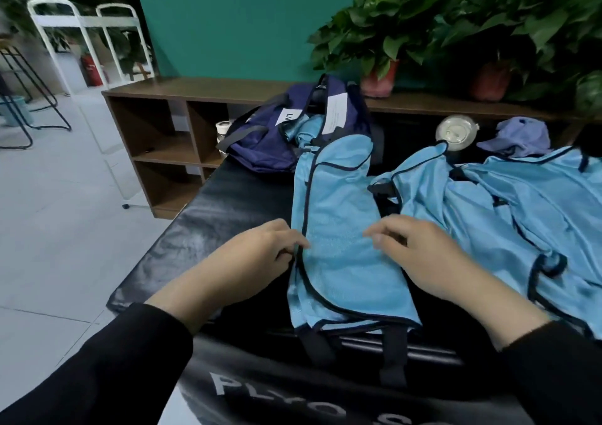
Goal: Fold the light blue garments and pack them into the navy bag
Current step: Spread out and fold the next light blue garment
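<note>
Head view, only cam. Vest [338, 229] — light blue, dark piping — lies on the black pad [228, 203] folded lengthwise into a long narrow strip, far end reaching up to the bag [270, 141], near end w/ two dark straps hanging over the pad's front edge. Left hand [260, 255] at the strip's left edge, fingers curled and pinching the piped hem. Right hand [420, 255] at the right edge, fingers bent down w/ tips on the fabric; whether it actually pinches or just presses, can't tell. Navy bag sits at the far end of the pad, mouth open, some light blue cloth already showing inside — looks like at least one piece packed, count unclear. Pile [508, 203] of more light blue vests lies to the right, loose and unfolded, near but apart from the strip; looks like two or more, can't separate them. Behind the pile: a lidded cup [456, 131] and a purple cap [518, 138]; plants [387, 30] on the shelf [202, 89] beyond. Progress, judged: early-to-mid. Current vest has the lengthwise fold done; prob. still needs a crosswise fold, then into the bag. Pile on the right untouched — most of the job left.
</note>
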